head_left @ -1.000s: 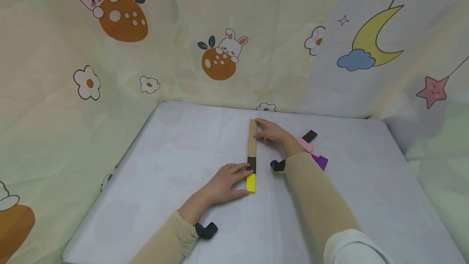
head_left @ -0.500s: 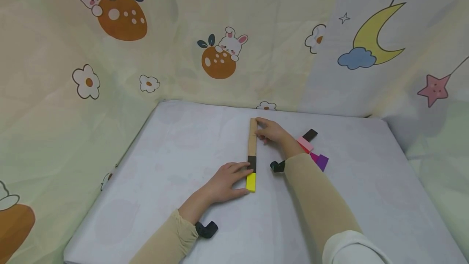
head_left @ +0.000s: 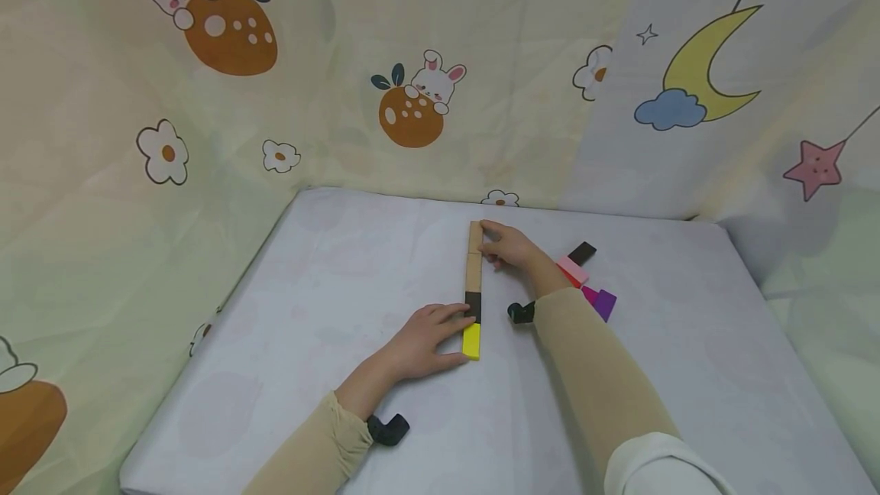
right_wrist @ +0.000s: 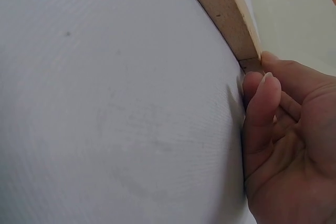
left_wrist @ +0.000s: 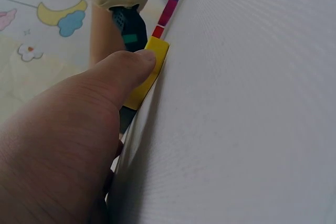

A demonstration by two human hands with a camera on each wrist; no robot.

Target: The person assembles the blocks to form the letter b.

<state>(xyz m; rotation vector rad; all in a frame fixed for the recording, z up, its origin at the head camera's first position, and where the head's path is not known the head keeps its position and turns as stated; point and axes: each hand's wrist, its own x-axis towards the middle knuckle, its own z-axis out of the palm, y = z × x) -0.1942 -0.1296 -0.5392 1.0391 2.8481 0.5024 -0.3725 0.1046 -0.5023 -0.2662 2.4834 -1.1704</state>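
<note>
Near edge: both sleeves come in over the table (head_left: 275, 342), a flat surface under a pale cloth.

Left hand (head_left: 422, 342) lies flat on the table, fingers nearly straight, at the near end of a row of blocks. Thumb tip presses the side of the yellow block (head_left: 470, 341); left wrist view shows the same contact (left_wrist: 149, 74). Upper fingers touch the black block (head_left: 473, 305) just beyond it. Nothing gripped, just pressing from the left.

The row runs straight from near to far in the middle of the table: yellow block, black block, then two tan wooden blocks (head_left: 473, 260) end to end, all touching.

Right hand (head_left: 509, 247) is at the far end of the row, on its right side. Fingers are loosely bent with the tips against the side of the wooden blocks; right wrist view shows the fingertips (right_wrist: 260, 95) on the block edge (right_wrist: 220, 9). Touching, not wrapped round it.

Right of the row, behind the right forearm: a loose cluster of a pink block (head_left: 573, 270), a small black block (head_left: 582, 253) just beyond it, and a purple block (head_left: 604, 303) nearer. Well apart from the row.

Far side and left: printed curtain (head_left: 309, 98) with rabbits and flowers.
</note>
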